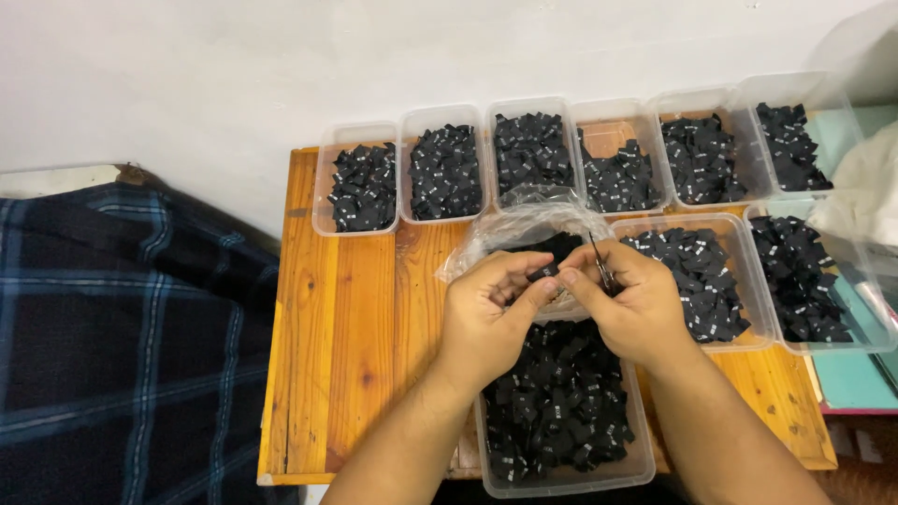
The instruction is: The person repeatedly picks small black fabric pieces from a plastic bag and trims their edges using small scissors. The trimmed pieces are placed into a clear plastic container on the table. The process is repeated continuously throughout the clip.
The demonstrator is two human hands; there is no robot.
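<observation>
1. Black label [543,272] pinched between left hand [486,313] and right hand [631,304], mid-frame.
2. Right hand also gripping small scissors [601,265].
3. Hovering over clear tub [561,411] of labels on wooden tabletop [365,318].

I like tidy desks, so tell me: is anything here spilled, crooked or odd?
Nothing spilled: the black tags stay inside their clear tubs on the wooden table. One oddity: a crumpled clear plastic bag lies loose among the tubs, just behind the left hand and right hand, which pinch one small black tag.

left hand [486,313] and right hand [627,304] pinching small black label [543,272], over clear tub [561,479] of labels, wooden table [360,318]
</observation>
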